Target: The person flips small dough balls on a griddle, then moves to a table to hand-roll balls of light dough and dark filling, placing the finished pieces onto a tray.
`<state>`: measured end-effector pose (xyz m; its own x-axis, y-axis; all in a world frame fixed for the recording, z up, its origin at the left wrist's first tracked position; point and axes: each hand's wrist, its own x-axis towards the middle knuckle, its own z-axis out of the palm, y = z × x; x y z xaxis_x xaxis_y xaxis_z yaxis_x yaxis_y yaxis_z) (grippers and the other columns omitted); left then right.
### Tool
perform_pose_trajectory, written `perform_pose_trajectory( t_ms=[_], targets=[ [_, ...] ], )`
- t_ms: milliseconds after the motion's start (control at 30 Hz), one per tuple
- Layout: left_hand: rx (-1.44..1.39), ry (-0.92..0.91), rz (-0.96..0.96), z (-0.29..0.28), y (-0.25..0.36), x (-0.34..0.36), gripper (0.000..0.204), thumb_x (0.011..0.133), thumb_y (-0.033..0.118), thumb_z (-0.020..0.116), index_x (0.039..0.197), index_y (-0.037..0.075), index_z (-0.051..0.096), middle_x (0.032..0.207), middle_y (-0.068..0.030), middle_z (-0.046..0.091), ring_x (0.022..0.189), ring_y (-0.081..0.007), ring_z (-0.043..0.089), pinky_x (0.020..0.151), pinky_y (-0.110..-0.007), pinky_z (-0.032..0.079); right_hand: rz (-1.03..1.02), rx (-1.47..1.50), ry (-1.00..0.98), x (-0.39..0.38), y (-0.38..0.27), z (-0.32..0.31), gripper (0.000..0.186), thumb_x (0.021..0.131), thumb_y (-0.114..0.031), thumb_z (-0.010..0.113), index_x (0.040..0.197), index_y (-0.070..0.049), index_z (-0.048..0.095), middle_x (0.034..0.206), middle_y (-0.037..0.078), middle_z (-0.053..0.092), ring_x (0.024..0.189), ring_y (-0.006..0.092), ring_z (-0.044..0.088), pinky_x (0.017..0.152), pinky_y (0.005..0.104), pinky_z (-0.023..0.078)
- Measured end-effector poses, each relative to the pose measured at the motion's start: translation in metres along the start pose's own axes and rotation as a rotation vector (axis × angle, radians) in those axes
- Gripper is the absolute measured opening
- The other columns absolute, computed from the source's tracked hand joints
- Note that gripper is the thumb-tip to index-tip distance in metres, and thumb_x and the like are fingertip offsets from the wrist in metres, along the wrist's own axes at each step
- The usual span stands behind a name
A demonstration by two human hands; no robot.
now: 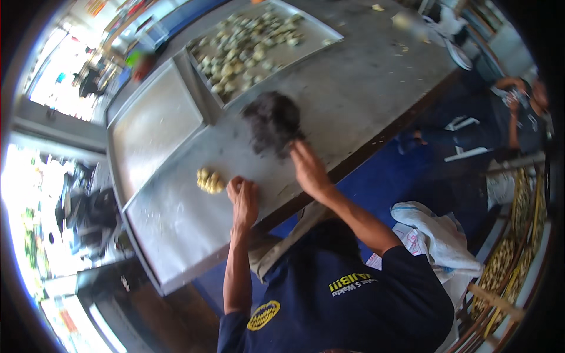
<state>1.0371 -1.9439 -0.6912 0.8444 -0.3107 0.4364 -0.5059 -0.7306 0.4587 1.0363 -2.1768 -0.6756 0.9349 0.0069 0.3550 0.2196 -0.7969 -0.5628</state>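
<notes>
A dark, shaggy clump (273,120) is on the grey metal table (353,88), and its exact kind does not show. My right hand (310,170) reaches to its near edge, fingers pressed together on it, the tips partly lost against the dark mass. To the left, my left hand (244,199) rests at the tabletop with fingers curled in; whatever is between them, if anything, is hidden. Just beyond those fingertips sits a small heap of pale yellow, rounded pieces (209,180), apart from the clump.
A metal tray (318,44) with many pale, rounded pieces lies at the table's far side. Left of it is a shallow metal tray (156,117). White sacks (432,235) lie by my right side, near racks of yellowish pieces (500,265). A person (521,117) sits at the far right.
</notes>
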Motion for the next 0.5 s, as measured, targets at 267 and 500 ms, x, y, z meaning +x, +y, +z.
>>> perform_pose_trajectory(
  t_ms=[267, 500],
  targets=[
    [-0.027, 0.1, -0.23, -0.026, -0.001, -0.006, 0.02, 0.094, 0.011, 0.053, 0.112, 0.003, 0.06, 0.108, -0.0177, 0.062, 0.1, -0.034, 0.059, 0.086, -0.042, 0.046, -0.003, -0.117, 0.17, 0.021, 0.009, -0.015, 0.043, 0.086, -0.011, 0.064, 0.127, -0.006, 0.056, 0.117, 0.02, 0.058, 0.108, 0.0393, 0.055, 0.091, 0.0445, 0.045],
    [0.064, 0.033, -0.257, -0.034, -0.015, 0.052, 0.015, 0.096, 0.016, 0.047, 0.094, 0.004, 0.055, 0.091, -0.012, 0.064, 0.083, -0.0317, 0.059, 0.077, -0.044, 0.043, 0.14, 0.222, 0.029, 0.025, 0.038, 0.002, 0.037, 0.086, -0.01, 0.065, 0.122, -0.005, 0.061, 0.121, 0.019, 0.058, 0.109, 0.0377, 0.055, 0.092, 0.0436, 0.046]
  ],
)
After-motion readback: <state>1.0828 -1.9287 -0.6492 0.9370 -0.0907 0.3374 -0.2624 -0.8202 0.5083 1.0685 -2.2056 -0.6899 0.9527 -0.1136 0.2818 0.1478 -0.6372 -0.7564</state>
